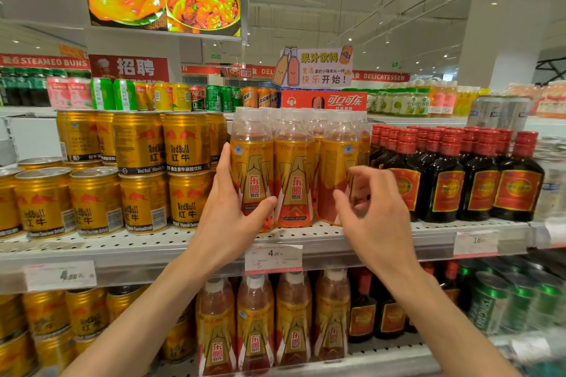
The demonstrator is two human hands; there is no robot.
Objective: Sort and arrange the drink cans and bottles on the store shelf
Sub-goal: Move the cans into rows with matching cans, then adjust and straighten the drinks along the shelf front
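A row of orange energy drink bottles (294,174) with clear caps stands on the white perforated shelf (382,234). My left hand (232,208) wraps around the leftmost front bottle (251,162), thumb across its label. My right hand (373,208) hovers with spread, curled fingers just in front of the rightmost front bottle (335,162), and it is slightly blurred. Gold Red Bull cans (139,162) are stacked two high to the left. Dark bottles with red caps (444,180) stand to the right.
Price tags (273,258) hang on the shelf edge. A lower shelf holds more orange bottles (275,321), gold cans (85,312) and green cans (520,303). Mixed soda cans (171,96) and a red Coca-Cola box (324,101) sit on the top tier.
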